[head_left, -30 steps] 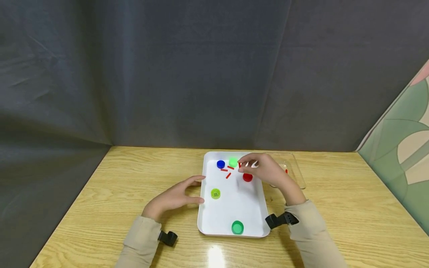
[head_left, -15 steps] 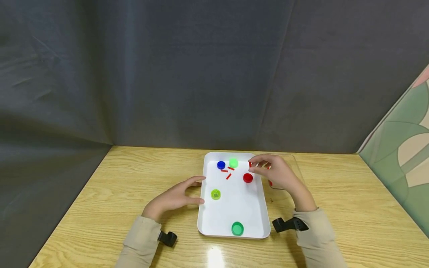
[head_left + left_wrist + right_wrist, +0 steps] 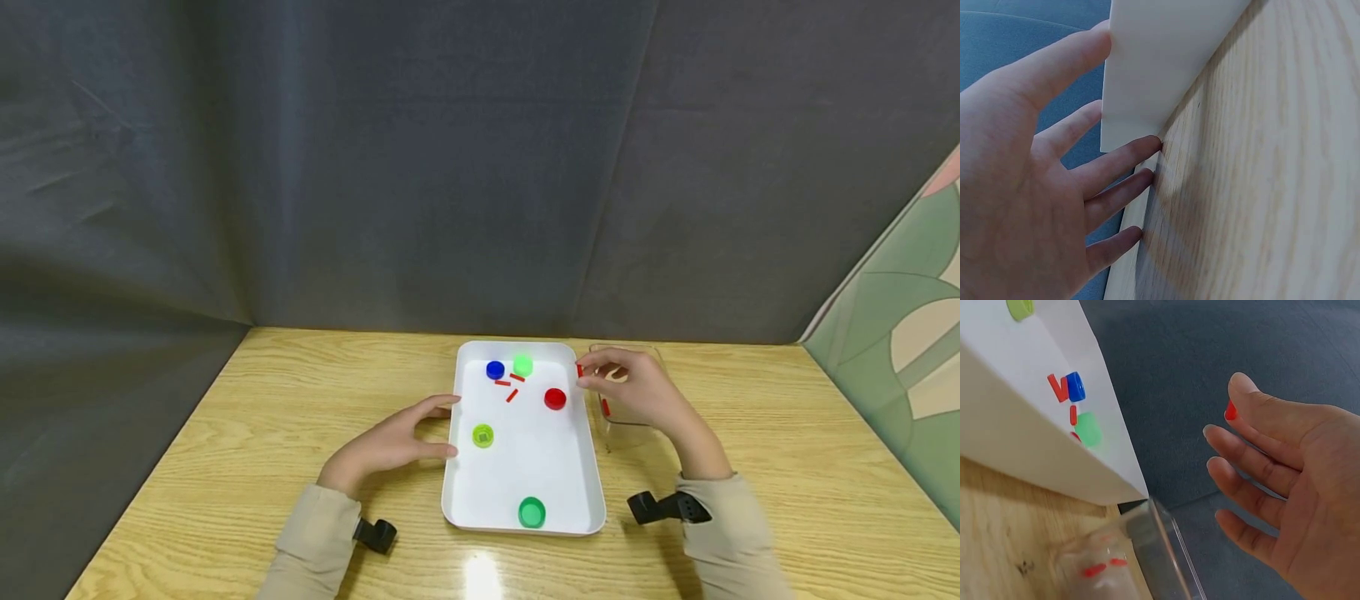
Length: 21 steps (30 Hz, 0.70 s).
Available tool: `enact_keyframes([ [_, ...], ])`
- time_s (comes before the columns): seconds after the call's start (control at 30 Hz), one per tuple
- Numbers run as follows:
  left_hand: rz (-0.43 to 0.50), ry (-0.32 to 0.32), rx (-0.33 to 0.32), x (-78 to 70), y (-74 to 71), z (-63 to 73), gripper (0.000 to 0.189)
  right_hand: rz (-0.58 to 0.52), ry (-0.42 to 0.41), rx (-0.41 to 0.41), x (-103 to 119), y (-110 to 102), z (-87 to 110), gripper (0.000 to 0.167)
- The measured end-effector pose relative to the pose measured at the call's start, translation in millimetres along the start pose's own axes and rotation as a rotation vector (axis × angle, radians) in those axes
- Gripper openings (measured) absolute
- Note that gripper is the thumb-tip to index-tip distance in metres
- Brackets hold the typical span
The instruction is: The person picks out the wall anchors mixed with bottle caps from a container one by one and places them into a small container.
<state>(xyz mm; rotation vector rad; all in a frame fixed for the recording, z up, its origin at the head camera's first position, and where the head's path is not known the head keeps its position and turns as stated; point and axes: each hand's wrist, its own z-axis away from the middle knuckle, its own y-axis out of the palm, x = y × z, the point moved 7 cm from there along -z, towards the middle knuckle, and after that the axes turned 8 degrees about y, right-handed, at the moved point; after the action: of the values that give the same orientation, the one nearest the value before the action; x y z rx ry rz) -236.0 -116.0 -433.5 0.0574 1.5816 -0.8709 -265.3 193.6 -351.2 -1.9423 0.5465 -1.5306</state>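
Observation:
My right hand pinches a small red stick between thumb and forefinger, over the right rim of a white tray. Fingers spread and relaxed, my left hand rests against the tray's left wall, thumb and a fingertip at the rim. Inside the tray lie a blue cap, a light green cap, a red cap, a yellow-green cap and a green cap. Several loose red sticks are near the blue cap.
A clear plastic box stands on the wooden table just right of the tray, partly hidden under my right hand in the head view. Red sticks lie in it. Dark cloth hangs behind the table.
My right hand has moved right with the red stick, from above the tray's far part to its right rim near the clear box. The left hand has stayed in place.

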Motion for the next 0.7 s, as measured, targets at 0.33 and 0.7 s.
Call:
enact_keyframes([
  [0.33, 0.013, -0.008, 0.0, 0.0, -0.9, 1.7, 0.075, 0.009, 0.026, 0.019, -7.7, -7.5, 5.9, 0.022],
  [0.7, -0.001, -0.016, 0.001, 1.8, -0.2, 1.0, 0.076, 0.068, 0.086, 0.011, -20.7, -18.2, 13.1, 0.022],
])
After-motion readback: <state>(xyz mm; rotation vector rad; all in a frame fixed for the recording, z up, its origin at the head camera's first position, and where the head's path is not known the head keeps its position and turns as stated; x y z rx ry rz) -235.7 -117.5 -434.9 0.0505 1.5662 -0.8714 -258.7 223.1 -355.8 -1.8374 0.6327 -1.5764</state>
